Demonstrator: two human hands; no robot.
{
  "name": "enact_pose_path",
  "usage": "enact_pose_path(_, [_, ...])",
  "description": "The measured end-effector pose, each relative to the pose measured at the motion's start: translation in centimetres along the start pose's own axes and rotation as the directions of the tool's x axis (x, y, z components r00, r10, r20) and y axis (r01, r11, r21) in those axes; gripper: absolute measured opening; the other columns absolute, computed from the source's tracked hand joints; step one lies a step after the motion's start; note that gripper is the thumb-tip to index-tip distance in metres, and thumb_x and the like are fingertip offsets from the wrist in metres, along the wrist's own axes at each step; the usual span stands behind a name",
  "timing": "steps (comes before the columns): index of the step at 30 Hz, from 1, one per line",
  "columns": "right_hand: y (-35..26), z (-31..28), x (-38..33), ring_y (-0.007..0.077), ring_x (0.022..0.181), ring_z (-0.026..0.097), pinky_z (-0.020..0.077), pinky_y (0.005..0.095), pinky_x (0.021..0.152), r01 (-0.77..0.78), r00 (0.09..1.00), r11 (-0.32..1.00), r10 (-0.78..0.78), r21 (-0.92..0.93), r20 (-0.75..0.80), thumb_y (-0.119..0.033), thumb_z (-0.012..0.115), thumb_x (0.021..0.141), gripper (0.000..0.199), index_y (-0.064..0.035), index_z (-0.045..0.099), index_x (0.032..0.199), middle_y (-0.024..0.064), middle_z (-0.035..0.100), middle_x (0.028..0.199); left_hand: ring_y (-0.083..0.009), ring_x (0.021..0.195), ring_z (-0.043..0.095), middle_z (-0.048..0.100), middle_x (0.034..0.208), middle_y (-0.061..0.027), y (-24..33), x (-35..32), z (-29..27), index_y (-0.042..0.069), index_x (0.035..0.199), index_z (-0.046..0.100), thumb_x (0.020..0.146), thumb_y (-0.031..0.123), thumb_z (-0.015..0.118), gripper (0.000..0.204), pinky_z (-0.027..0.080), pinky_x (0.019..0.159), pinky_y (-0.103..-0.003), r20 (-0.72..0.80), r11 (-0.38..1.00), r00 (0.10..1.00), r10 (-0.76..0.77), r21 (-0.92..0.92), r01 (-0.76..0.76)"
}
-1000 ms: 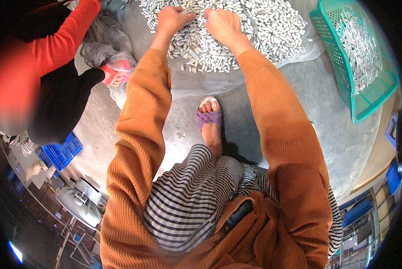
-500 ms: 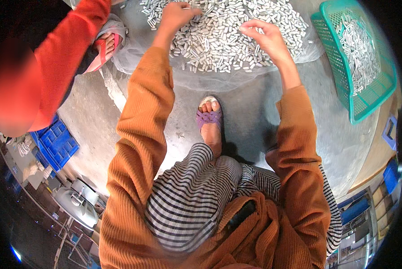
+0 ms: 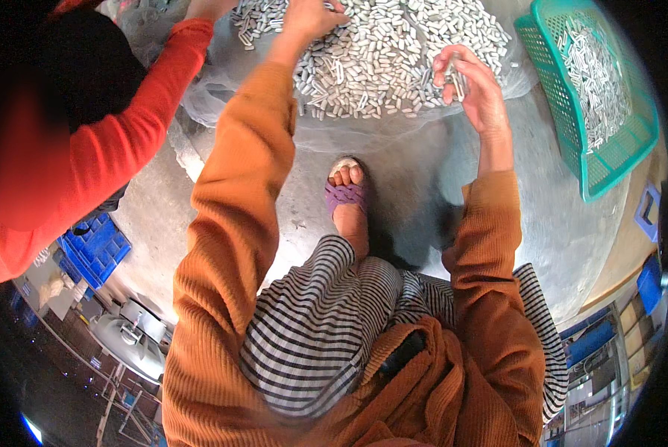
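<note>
The pile of small grey metal pieces [image 3: 379, 59] lies on a translucent sheet [image 3: 394, 134] spread over the concrete floor [image 3: 423, 201]. The left hand [image 3: 308, 18] rests on the pile; whether its fingers are spread cannot be told. The right hand [image 3: 476, 86], raised at the pile's right edge, pinches several pieces. A green basket [image 3: 572, 127] holding more pieces stands right of the pile.
</note>
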State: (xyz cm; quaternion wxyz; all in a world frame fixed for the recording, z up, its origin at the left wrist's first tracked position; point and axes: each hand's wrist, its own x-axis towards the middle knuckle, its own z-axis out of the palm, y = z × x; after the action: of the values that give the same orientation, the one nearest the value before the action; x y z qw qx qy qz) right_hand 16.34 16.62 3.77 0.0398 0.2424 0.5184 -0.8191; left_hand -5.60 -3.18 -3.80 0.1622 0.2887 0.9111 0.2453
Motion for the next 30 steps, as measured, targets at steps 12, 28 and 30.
enact_pose_path(12, [3.6, 2.0, 0.8, 0.0335, 0.076, 0.065, 0.0500, 0.0421, 0.065, -0.147, 0.941, 0.189, -0.276, -0.971, -0.196, -0.038, 0.072, 0.071, 0.031, -0.0102, 0.070, 0.084, 0.0139, 0.067, 0.078, -0.0172, 0.062, 0.061, 0.063, 0.077, -0.0079, -3.9, -2.5, -3.5, 0.004, 0.090, 0.060, 0.080, 0.016, 0.064, 0.016, 0.048, 0.050, -0.024, 0.214, 0.306, 0.909, -0.357, -0.893, 0.330])
enact_pose_path(28, [2.7, -1.5, 1.2, 0.0233, 0.067, 0.062, 0.0466, 0.0348, 0.058, 0.265, 0.955, 0.283, -0.206, -0.922, 0.211, -0.023, 0.068, 0.078, 0.012, -0.0131, 0.067, 0.085, 0.0079, 0.065, 0.072, -0.0137, 0.062, 0.051, 0.059, 0.076, -0.0028, -1.1, -3.1, -2.2, 0.008, 0.086, 0.066, 0.079, 0.025, 0.066, 0.018, 0.042, 0.056, -0.027, 0.328, 0.050, 0.944, 0.029, -0.944, 0.326])
enact_pose_path(30, [2.8, -0.8, 1.0, 0.0286, 0.073, 0.063, 0.0473, 0.0395, 0.063, 0.249, 0.960, 0.095, -0.159, -0.964, 0.232, -0.024, 0.070, 0.075, 0.019, -0.0160, 0.068, 0.092, 0.0125, 0.065, 0.077, -0.0063, 0.052, 0.048, 0.059, 0.070, 0.0022, 2.8, -6.5, -4.6, 0.008, 0.082, 0.065, 0.079, 0.020, 0.070, 0.014, 0.039, 0.048, -0.021, 0.333, 0.242, 0.942, -0.049, -0.911, 0.335])
